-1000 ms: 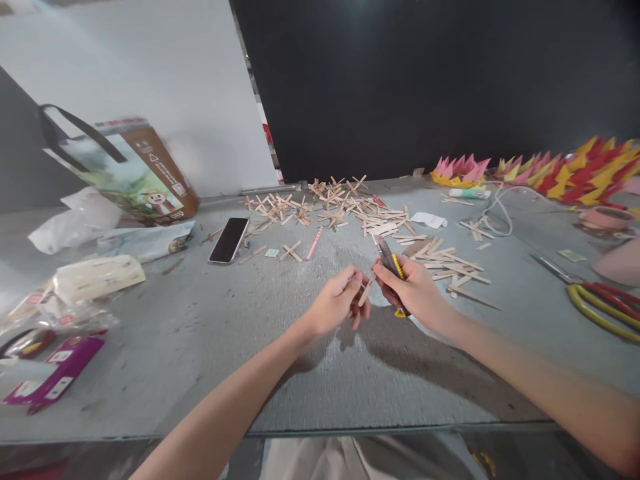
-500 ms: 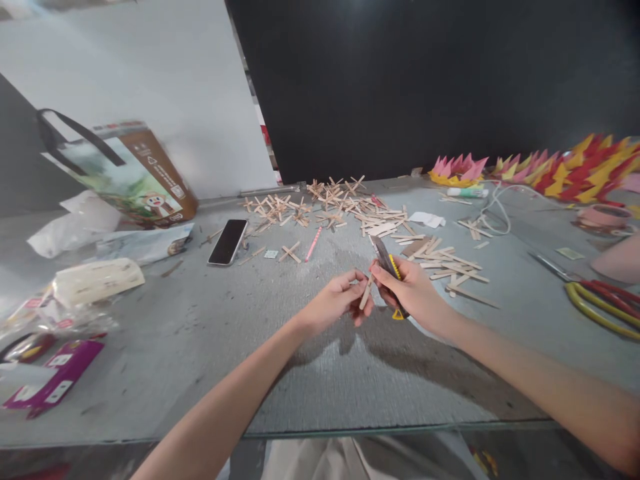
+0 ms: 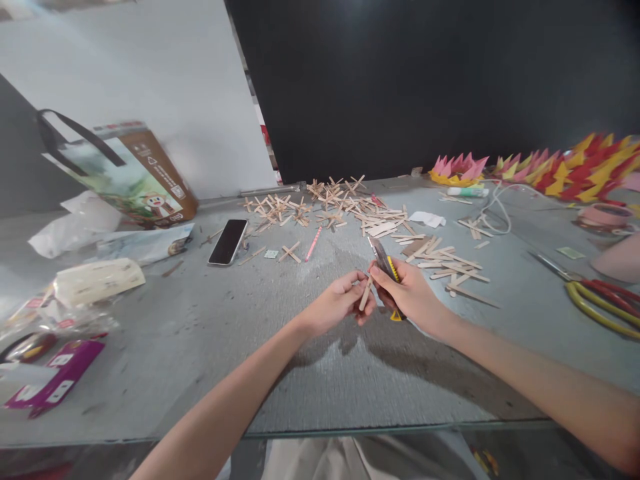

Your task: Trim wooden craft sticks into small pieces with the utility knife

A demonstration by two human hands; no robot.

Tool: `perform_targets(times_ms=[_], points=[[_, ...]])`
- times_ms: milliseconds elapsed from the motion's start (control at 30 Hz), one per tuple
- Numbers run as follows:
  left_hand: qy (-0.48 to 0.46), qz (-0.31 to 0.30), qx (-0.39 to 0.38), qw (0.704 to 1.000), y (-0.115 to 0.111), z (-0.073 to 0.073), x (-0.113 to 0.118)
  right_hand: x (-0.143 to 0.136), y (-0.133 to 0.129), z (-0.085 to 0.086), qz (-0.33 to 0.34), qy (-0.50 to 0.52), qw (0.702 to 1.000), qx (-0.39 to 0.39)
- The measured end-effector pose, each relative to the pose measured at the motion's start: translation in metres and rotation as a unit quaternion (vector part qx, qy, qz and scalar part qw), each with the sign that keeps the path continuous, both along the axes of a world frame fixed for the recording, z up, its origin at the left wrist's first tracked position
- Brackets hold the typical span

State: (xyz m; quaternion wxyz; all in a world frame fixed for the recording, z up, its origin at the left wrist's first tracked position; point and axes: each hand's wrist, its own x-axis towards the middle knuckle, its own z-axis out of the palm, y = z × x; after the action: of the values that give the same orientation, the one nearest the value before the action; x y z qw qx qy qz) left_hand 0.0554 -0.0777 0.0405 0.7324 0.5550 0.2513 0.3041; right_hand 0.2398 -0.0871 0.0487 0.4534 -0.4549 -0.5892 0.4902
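My left hand [image 3: 346, 300] pinches a small wooden craft stick [image 3: 366, 295] above the table, in front of my body. Right beside it, my right hand [image 3: 407, 290] is wrapped round a black and yellow utility knife [image 3: 384, 261], its tip pointing up and away from me. The fingertips of both hands meet near the stick's upper end. Beyond them lie loose craft sticks [image 3: 383, 220], a pile of crossed sticks [image 3: 280, 210] and one single cross [image 3: 290, 252]. A pink dotted strip [image 3: 313, 244] rests beside that cross.
A phone [image 3: 228, 242] and a printed carry bag [image 3: 150, 173] stand left, with plastic packets [image 3: 97, 280] nearer. Scissors [image 3: 595, 293], a tape roll [image 3: 605, 217] and folded paper pieces [image 3: 585, 170] are on the right. More sticks [image 3: 455, 263] lie beside my right hand. The table edge [image 3: 400, 430] is close to me.
The knife and my right hand have shifted very slightly left. My left hand keeps its pinch on the stick in nearly the same place.
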Motion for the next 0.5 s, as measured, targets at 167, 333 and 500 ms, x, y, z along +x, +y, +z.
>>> perform_targets(times_ms=[167,333,500], points=[[0.032,0.021,0.022,0.999,-0.0018,0.0021,0.0001,0.0004,-0.0002,-0.0008,-0.004,-0.007,1.000,-0.001],[0.042,0.036,0.094,0.994,-0.0006,-0.0015,-0.0001,0.0002,-0.0001,-0.0010,-0.002,-0.007,1.000,-0.006],[0.028,0.041,0.113,0.992,0.0026,-0.0022,-0.0022,-0.0002,0.0007,-0.0006,-0.002,0.004,1.000,-0.015]])
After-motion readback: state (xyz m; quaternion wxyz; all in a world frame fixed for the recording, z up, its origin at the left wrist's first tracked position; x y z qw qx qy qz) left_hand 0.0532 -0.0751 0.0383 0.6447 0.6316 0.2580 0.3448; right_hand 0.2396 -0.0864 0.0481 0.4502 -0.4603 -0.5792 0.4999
